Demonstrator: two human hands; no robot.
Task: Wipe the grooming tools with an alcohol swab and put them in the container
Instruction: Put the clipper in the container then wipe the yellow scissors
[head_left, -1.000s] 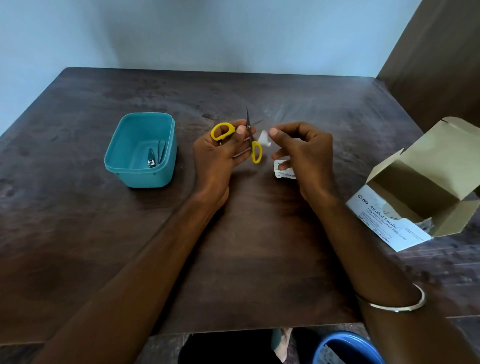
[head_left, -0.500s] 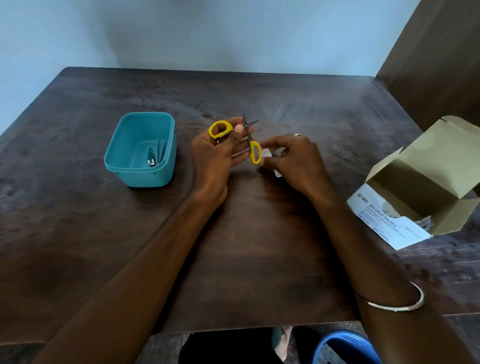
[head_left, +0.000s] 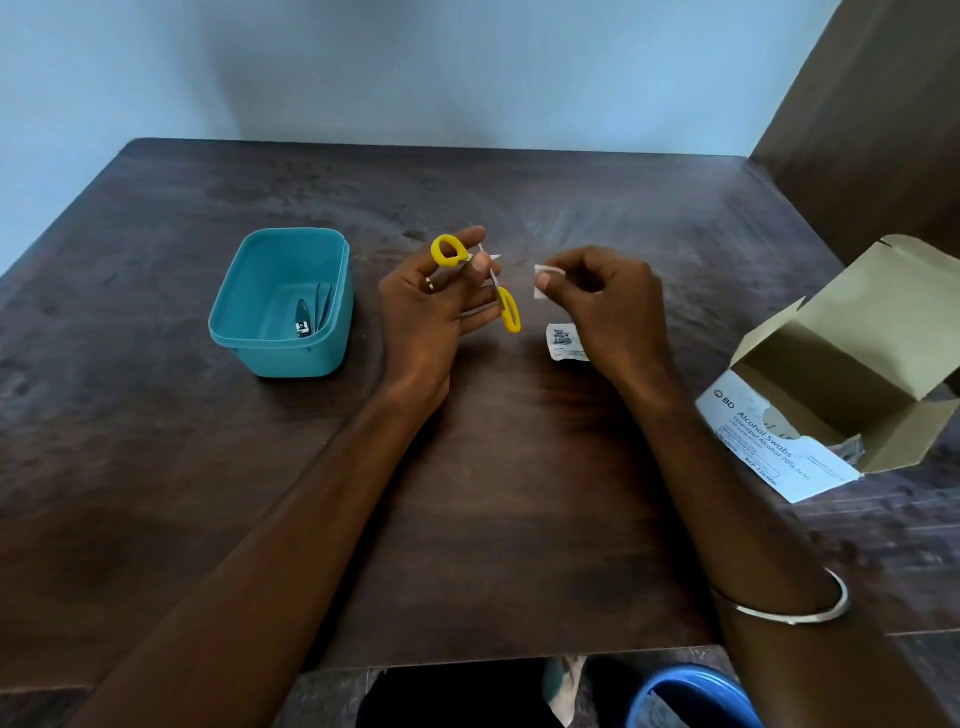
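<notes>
My left hand (head_left: 431, 306) holds small scissors with yellow handles (head_left: 506, 309), blades apart and pointing up and away, above the middle of the dark wooden table (head_left: 467, 493). A short gap to the right, my right hand (head_left: 605, 306) pinches a small white alcohol swab (head_left: 543, 275) between thumb and fingertips, level with the blades but apart from them. The teal container (head_left: 283, 304) stands to the left of my left hand. A nail clipper (head_left: 303, 320) and other slim tools lie inside it.
A torn swab wrapper (head_left: 563, 341) lies on the table under my right hand. An open cardboard box of alcohol swabs (head_left: 841, 374) sits at the right edge. A blue bin (head_left: 691, 699) shows below the table's near edge.
My right hand dipped to the table by the wrapper, then rose again with the swab near the blades. My left hand kept the scissors almost still.
</notes>
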